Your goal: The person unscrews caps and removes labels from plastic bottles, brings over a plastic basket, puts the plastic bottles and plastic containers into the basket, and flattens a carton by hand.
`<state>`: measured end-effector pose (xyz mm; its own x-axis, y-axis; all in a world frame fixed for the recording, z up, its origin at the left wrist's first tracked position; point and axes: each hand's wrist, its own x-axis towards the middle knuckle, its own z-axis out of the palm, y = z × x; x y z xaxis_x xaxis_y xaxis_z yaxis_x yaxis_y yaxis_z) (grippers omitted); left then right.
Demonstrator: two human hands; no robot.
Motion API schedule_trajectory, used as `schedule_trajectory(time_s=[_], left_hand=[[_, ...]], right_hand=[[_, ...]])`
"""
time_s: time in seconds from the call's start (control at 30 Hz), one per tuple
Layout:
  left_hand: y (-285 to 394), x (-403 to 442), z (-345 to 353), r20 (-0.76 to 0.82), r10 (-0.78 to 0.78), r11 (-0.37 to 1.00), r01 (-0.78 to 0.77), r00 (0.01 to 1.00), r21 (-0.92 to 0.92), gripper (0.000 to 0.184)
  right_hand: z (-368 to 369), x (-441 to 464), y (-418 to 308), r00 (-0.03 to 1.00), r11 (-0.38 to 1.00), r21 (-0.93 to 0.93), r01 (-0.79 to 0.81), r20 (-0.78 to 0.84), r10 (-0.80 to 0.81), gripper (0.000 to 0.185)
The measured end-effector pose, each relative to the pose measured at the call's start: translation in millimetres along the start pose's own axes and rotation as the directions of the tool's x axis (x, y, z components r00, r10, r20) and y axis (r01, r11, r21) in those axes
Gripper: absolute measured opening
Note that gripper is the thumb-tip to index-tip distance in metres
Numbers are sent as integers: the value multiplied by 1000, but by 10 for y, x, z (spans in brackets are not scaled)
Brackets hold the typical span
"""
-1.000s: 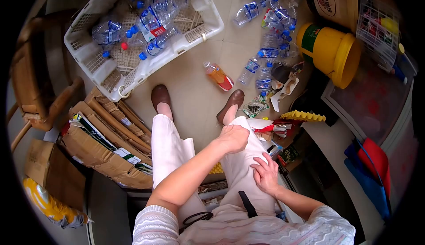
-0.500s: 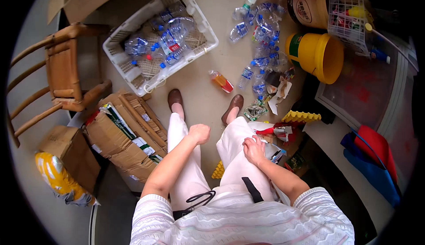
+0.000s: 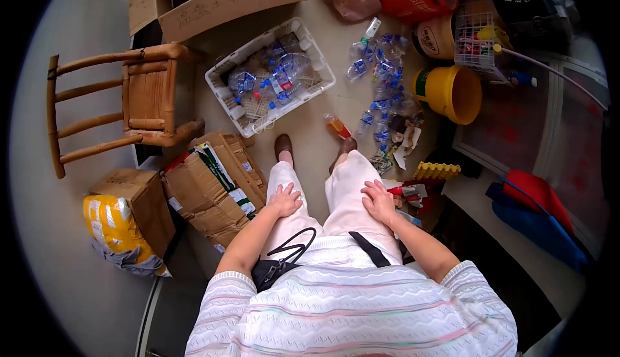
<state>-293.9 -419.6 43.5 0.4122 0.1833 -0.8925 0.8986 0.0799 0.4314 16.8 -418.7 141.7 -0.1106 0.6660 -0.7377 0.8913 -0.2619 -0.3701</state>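
Observation:
My left hand [image 3: 285, 201] lies flat on my left thigh, fingers spread, holding nothing. On the other thigh rests my right hand [image 3: 378, 201], also with its fingers apart and nothing in it. Both palms press on the white trousers [image 3: 348, 189]. Past my feet stands a white plastic crate [image 3: 328, 86] with several clear blue-capped bottles [image 3: 282, 79] inside. A bottle with an orange-red label [image 3: 337, 126] lies on the floor by my right shoe [image 3: 344, 150]. More loose plastic bottles [image 3: 384, 102] form a heap to the right of the crate.
Flattened cardboard [image 3: 205, 194] leans at my left, near a wooden chair [image 3: 147, 95] and a yellow package [image 3: 116, 228]. On the right are a yellow bucket [image 3: 450, 95], a wire basket [image 3: 476, 44], and a yellow egg tray [image 3: 437, 171]. A large cardboard box [image 3: 236, 2] stands behind the crate.
My left hand has come down from a closed shape above my lap and opened onto the thigh. My right hand stays on its thigh. The view has tilted upward and shifted left.

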Motion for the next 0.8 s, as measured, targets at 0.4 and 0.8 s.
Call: schedule_trajectory(time_s=[0.4,0.8], left_hand=[[415,5,-175,80,-32,999,35,996,-36,50],[898,570,-451,188,-128,992,123,974,36,49]], right_hand=[[-364,400,285,978,985,65,161,123,-168,28],[-915,913,659,968,979,-39,201,162,-192,28]])
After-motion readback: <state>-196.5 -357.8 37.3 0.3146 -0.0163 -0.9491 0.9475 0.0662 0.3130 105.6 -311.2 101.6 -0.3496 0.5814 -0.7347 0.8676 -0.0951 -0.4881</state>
